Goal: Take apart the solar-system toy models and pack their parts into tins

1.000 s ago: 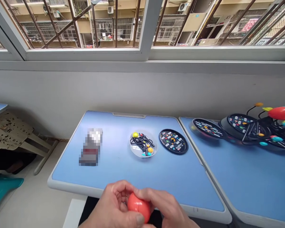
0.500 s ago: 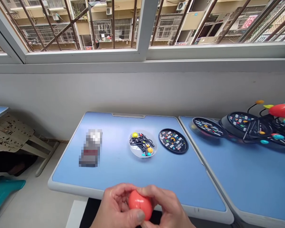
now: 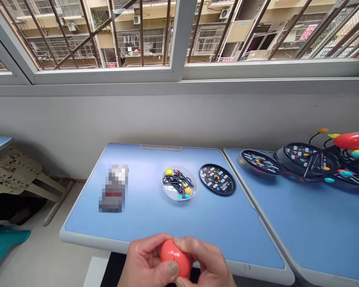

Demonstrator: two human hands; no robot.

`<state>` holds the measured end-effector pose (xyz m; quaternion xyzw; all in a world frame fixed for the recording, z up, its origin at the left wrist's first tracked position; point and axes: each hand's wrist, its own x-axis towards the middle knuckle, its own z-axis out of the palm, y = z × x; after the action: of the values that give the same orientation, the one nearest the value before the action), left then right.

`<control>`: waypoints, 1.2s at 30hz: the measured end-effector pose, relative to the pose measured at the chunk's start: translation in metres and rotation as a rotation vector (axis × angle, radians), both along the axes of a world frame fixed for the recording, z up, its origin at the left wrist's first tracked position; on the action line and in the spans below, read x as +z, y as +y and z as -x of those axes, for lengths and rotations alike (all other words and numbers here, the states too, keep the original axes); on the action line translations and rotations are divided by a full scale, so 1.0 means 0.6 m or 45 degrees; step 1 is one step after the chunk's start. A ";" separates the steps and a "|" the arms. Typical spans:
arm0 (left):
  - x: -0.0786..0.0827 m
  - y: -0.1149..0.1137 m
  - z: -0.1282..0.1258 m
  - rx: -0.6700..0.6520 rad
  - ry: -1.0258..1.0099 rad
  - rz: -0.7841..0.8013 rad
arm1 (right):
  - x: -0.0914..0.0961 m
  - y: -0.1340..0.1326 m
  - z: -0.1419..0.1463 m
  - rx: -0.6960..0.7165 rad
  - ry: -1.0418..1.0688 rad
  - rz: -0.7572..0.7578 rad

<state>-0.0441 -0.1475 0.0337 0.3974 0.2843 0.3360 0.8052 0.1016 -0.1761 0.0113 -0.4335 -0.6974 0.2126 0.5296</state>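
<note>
Both my left hand (image 3: pixel 146 262) and my right hand (image 3: pixel 206 263) grip an orange-red plastic ball (image 3: pixel 176 257) with a seam across it, just over the near edge of a blue desk (image 3: pixel 155 223). My fingers hide part of the ball. Farther along the desk lie a pixelated, blurred package (image 3: pixel 113 189), a transparent round case (image 3: pixel 178 183) holding black wire-like pieces and small coloured balls, and a black round disc (image 3: pixel 217 179) printed with colourful marks.
A second blue desk (image 3: pixel 302 227) abuts on the right, bearing black discs (image 3: pixel 259 162) and a black-and-coloured assembly with a red ball (image 3: pixel 351 140). A stained beige chair (image 3: pixel 13 171) and teal object (image 3: pixel 6 239) stand left. A wall and barred window (image 3: pixel 107 40) lie behind.
The desk and window have shifted slightly lower in view. My right hand has drawn closer to the ball's centre, and the ball stays held between my hands.
</note>
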 end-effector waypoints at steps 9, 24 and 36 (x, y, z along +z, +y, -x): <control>-0.012 -0.001 0.011 0.082 0.151 -0.197 | -0.007 -0.005 0.002 0.068 0.216 0.104; -0.015 0.004 0.013 -0.025 0.222 0.125 | 0.023 0.000 -0.016 0.116 -0.241 0.025; -0.019 0.004 0.011 -0.068 0.172 0.062 | 0.018 -0.003 -0.012 0.149 -0.325 0.026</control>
<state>-0.0509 -0.1448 0.0222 0.4070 0.3355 0.2796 0.8023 0.1087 -0.1778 0.0223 -0.4210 -0.7810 0.1932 0.4189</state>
